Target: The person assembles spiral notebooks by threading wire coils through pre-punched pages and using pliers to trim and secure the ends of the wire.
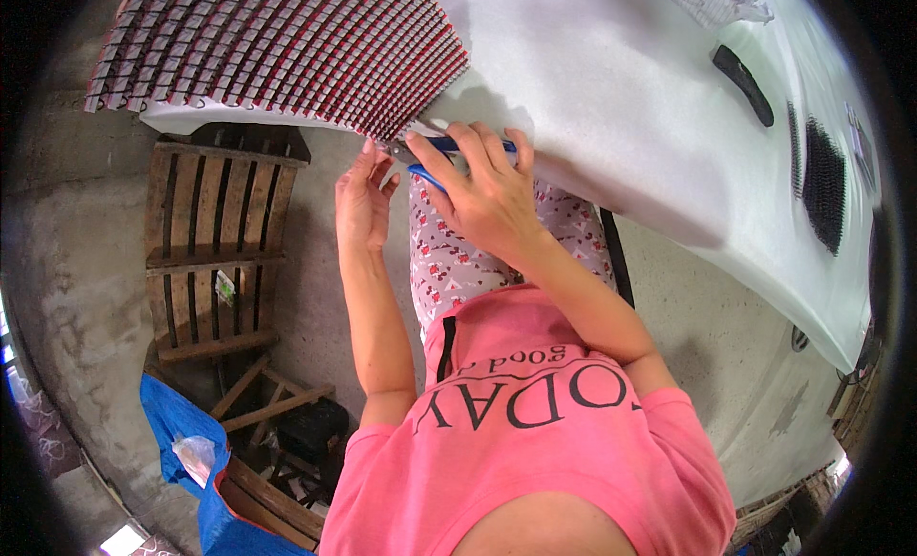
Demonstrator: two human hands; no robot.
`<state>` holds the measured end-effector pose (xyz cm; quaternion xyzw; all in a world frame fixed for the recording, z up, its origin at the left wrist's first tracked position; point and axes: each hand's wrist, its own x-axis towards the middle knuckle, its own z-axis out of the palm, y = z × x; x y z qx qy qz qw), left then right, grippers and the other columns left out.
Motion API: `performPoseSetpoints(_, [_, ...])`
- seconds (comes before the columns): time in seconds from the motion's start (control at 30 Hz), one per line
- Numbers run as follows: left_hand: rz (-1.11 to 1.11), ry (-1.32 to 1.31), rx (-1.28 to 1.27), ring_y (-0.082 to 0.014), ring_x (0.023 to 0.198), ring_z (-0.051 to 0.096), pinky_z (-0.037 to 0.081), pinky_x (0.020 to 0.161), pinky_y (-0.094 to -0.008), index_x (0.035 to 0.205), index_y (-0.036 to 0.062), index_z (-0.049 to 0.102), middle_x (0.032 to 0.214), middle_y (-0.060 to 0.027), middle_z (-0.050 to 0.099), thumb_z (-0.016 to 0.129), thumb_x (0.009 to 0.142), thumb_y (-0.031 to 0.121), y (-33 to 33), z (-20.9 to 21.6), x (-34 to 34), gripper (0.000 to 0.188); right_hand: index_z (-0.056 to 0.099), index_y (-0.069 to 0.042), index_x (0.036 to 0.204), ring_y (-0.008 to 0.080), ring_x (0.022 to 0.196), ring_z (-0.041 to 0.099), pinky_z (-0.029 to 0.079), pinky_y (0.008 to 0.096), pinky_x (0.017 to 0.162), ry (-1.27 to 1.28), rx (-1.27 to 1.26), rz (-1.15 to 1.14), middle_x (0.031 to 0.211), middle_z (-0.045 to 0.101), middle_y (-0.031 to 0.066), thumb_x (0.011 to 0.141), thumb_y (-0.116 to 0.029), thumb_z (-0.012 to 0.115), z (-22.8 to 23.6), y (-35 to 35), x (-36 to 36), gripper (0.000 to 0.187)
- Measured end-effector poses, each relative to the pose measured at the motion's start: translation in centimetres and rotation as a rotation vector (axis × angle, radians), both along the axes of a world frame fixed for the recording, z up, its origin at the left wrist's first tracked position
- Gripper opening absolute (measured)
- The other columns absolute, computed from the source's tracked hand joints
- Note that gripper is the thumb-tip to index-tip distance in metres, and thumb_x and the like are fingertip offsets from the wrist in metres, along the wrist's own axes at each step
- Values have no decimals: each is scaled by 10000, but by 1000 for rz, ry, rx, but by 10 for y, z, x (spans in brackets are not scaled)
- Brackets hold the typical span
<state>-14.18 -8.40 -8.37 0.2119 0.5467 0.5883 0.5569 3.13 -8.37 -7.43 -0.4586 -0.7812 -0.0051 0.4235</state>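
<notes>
A woven panel (287, 50) of small pale squares, laced with red strands and dark wire, lies at the table's far left. Its near corner reaches the table's front edge. My right hand (492, 188) is closed around blue-handled pliers (426, 173), whose jaws are at that corner. Close to the jaws, my left hand (365, 201) pinches at the panel's edge with thumb and fingertips. Whatever small piece lies between those fingertips is too small to make out. Whether the jaws grip a wire cannot be seen.
The white-covered table (592, 88) carries a black curved strip (743, 84) and a black bristly patch (823, 186) to the right. Crumpled white paper (716, 2) lies at the far side. A wooden slatted rack (222, 241) and blue cloth (177, 427) stand at left.
</notes>
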Motion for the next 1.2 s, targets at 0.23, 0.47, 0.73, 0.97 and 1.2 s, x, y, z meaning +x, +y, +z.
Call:
performPoseSetpoints(0.23, [-11, -11, 14, -107, 887, 541, 400, 755, -287, 858, 118, 648, 870, 11, 631, 683, 829, 340, 1, 4, 3, 227, 572, -225, 1213, 208, 1011, 529, 311, 466, 881, -24, 81, 3, 1081, 544, 67, 728, -232, 657, -8, 15, -3, 493])
performPoseSetpoints(0.47, [-12, 18, -1, -121, 926, 533, 392, 770, -290, 853, 109, 649, 883, 0, 633, 677, 831, 357, 1, 3, 2, 250, 604, -255, 1187, 154, 876, 520, 318, 366, 732, -96, 144, 66, 992, 545, -7, 711, -241, 657, -14, 27, 2, 479])
performPoseSetpoints(0.73, [-30, 22, 18, -121, 920, 542, 394, 772, -290, 865, 102, 654, 886, -3, 643, 680, 826, 359, -1, 6, 3, 261, 622, -278, 1163, 140, 885, 521, 297, 350, 774, -76, 164, 69, 1012, 549, -14, 711, -250, 675, -9, 29, 5, 456])
performPoseSetpoints(0.97, [-26, 53, 23, -117, 915, 546, 396, 770, -288, 886, 97, 660, 878, -6, 660, 690, 818, 343, -1, 0, -1, 257, 614, -284, 1138, 134, 970, 518, 267, 460, 857, -84, 147, 87, 1115, 538, -29, 701, -248, 671, -5, 34, 7, 442])
performPoseSetpoints(1.2, [-11, 55, 25, -120, 912, 548, 396, 771, -288, 879, 92, 662, 882, -7, 659, 686, 822, 335, -1, 4, 3, 251, 626, -278, 1156, 147, 834, 516, 339, 370, 756, -104, 70, 111, 1000, 557, -27, 708, -272, 686, -4, 30, 8, 453])
